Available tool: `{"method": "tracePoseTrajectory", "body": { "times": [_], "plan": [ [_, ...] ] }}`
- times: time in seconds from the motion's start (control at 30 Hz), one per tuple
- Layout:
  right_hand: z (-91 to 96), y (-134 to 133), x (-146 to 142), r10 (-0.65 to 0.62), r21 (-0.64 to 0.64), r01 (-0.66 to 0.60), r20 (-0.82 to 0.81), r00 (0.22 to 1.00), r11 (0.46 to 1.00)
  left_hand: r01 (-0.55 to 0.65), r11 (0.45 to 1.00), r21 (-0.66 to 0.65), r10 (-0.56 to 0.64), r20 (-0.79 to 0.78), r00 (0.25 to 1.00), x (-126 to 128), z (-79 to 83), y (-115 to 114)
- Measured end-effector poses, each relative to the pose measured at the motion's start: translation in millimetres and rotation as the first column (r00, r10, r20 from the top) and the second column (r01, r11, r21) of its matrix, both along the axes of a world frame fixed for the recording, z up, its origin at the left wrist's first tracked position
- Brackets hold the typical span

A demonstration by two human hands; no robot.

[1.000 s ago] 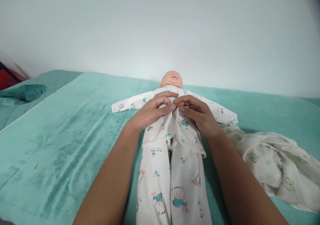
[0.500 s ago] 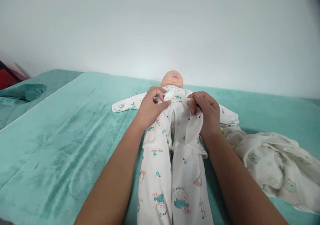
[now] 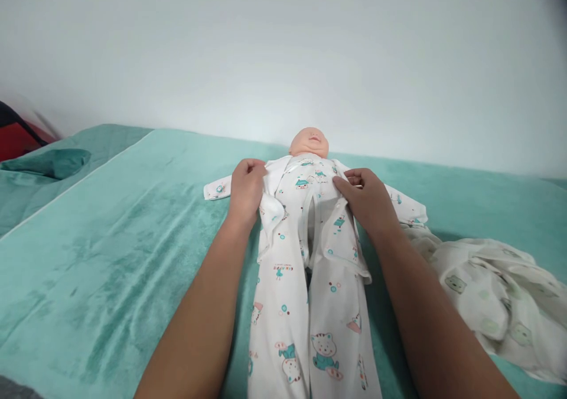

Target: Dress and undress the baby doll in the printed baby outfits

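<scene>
A baby doll (image 3: pixel 309 143) lies on its back, its arms stretched sideways under long white sleeves. It wears a white printed baby jacket (image 3: pixel 339 224) and matching split-crotch pants (image 3: pixel 280 304). My left hand (image 3: pixel 247 189) is closed on the jacket's left front panel and holds it out to the side, with the pale inner face showing. On the right, my right hand (image 3: pixel 367 201) pinches the jacket near the doll's armpit between thumb and fingers. The printed chest lies exposed between my hands. The pants' lower ends run out of view.
A crumpled white cloth with bear prints (image 3: pixel 496 298) lies to the right, beside my right forearm. Teal plush bedding (image 3: pixel 146 239) spreads beneath the doll. Behind its head stands a pale wall (image 3: pixel 310 50). A red and black object (image 3: pixel 18 136) shows at the far left.
My left hand has moved left from the chest, drawing the left jacket panel outward. The right panel's folded-back flap now lies down, print side up, and my right hand has shifted slightly.
</scene>
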State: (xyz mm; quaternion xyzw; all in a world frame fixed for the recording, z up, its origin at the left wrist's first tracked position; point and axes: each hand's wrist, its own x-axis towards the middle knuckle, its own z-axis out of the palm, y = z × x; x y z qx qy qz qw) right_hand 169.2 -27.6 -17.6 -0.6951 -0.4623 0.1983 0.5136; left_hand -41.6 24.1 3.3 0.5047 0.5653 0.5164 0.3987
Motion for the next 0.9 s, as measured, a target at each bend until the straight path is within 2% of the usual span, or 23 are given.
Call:
{"method": "tracePoseTrajectory", "body": {
  "times": [0.1, 0.23, 0.3, 0.37, 0.47, 0.53, 0.63, 0.8, 0.9],
  "plan": [
    [-9.7, 4.8, 12.4, 0.071, 0.082, -0.063, -0.107, 0.992, 0.995, -0.070, 0.996, -0.055, 0.068, -0.040, 0.997, -8.9, -1.8, 6.1],
    [-14.8, 6.2, 16.6, 0.077, 0.104, -0.047, -0.306, 0.949, 0.993, -0.086, 0.995, -0.057, 0.064, -0.316, 0.947, -15.9, -7.6, 11.3],
    [-14.0, 4.7, 15.6, 0.036, 0.084, -0.001, -0.403, 0.914, 0.996, -0.099, 0.995, 0.005, 0.088, -0.503, 0.860, -18.3, -10.0, 11.0],
    [-13.4, 3.6, 14.9, 0.006, 0.082, 0.035, -0.460, 0.888, 0.996, -0.110, 0.992, 0.066, 0.126, -0.658, 0.743, -20.9, -10.9, 9.0],
    [-14.9, 4.1, 16.0, -0.016, 0.098, 0.073, -0.488, 0.873, 0.992, -0.115, 0.989, 0.095, 0.145, -0.788, 0.598, -25.1, -9.6, 5.3],
    [-16.6, 5.3, 18.3, -0.039, 0.105, 0.107, -0.505, 0.862, 0.989, -0.106, 0.991, 0.084, 0.128, -0.834, 0.536, -27.6, -8.1, 3.6],
    [-18.1, 6.2, 23.5, -0.050, 0.099, 0.121, -0.531, 0.846, 0.988, -0.083, 0.995, 0.064, 0.096, -0.870, 0.483, -30.4, -6.7, 2.5],
    [-19.4, 5.6, 31.4, 0.037, 0.102, 0.028, -0.582, 0.812, 0.994, -0.069, 0.993, 0.098, 0.119, -0.883, 0.453, -32.4, -6.1, 2.1],
    [-24.1, 7.1, 33.2, 0.072, 0.124, -0.005, -0.542, 0.837, 0.992, -0.037, 0.984, 0.174, 0.171, -0.867, 0.468, -29.1, -6.4, 1.9]
  ]
}}
